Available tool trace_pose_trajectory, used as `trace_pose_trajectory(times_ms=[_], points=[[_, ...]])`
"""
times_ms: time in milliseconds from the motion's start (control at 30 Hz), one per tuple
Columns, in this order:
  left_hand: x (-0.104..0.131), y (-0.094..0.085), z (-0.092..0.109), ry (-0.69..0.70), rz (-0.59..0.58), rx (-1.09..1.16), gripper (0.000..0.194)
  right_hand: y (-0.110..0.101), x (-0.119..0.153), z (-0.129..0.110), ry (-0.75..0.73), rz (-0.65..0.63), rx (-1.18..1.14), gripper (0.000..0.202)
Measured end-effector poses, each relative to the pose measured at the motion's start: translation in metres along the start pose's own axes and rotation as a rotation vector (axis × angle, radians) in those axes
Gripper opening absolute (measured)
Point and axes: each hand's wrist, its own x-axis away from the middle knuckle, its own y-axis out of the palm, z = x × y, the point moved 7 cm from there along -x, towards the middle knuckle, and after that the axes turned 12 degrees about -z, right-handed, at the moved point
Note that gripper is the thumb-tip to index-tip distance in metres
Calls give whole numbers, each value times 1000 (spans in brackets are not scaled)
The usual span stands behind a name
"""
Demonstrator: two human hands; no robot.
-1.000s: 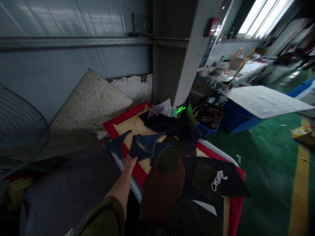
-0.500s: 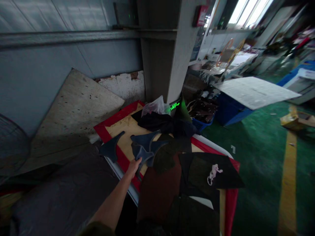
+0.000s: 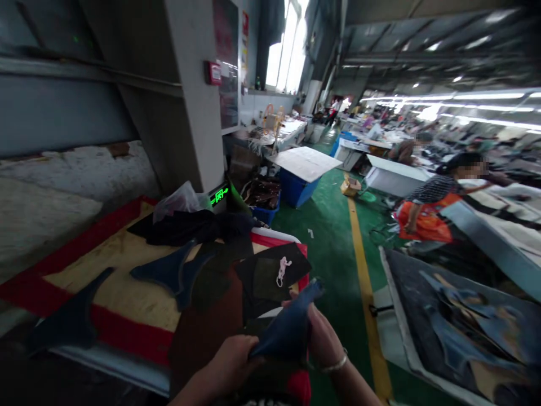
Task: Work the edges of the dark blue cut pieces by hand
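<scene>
A blue cut fabric piece is stretched between my two hands in front of me. My left hand is closed on its lower left corner. My right hand, with a bracelet at the wrist, grips its right edge; some of its fingers are behind the cloth. More blue pieces lie on the red-edged table: a curved one in the middle and another near the left front edge. Dark cloth pieces lie flat just beyond my hands, with a pale pink strip on top.
A second table at the right carries several blue pieces. Beyond it a person leans over orange cloth. Blue bins stand past the pillar. The green floor has a yellow line.
The view has swung right. My left hand has lifted a blue piece off the table and brought it close. My right hand has come into view and holds it too.
</scene>
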Motion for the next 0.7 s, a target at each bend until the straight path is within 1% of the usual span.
trace_pose_trajectory(times_ms=[67, 100, 133, 200, 233, 267, 367, 467, 567, 700], points=[[-8, 12, 9, 3, -7, -27, 15, -4, 8, 13, 115, 20, -166, 43], [-11, 15, 14, -2, 13, -24, 18, -6, 16, 20, 167, 45, -233, 45], [-12, 16, 20, -5, 45, -7, 25, -8, 25, 25, 202, 80, -266, 46], [-11, 11, 37, 29, 137, 62, 40, -12, 42, 31, 245, 127, -289, 45], [-10, 6, 49, 65, 182, 104, 43, -13, 49, 31, 237, 136, -267, 43], [-10, 1, 62, 108, 223, 147, 42, -14, 55, 30, 220, 131, -238, 40], [-12, -14, 102, 218, 314, 263, 27, -9, 65, 19, 126, 78, -134, 30], [-19, -22, 130, 230, 371, 332, 16, -5, 72, 6, 37, 35, -48, 26], [-24, -20, 143, 173, 389, 356, 10, -4, 81, -1, -6, 10, 2, 27], [-25, -12, 146, 66, 386, 384, 8, -6, 90, -2, 2, -23, 79, 26]])
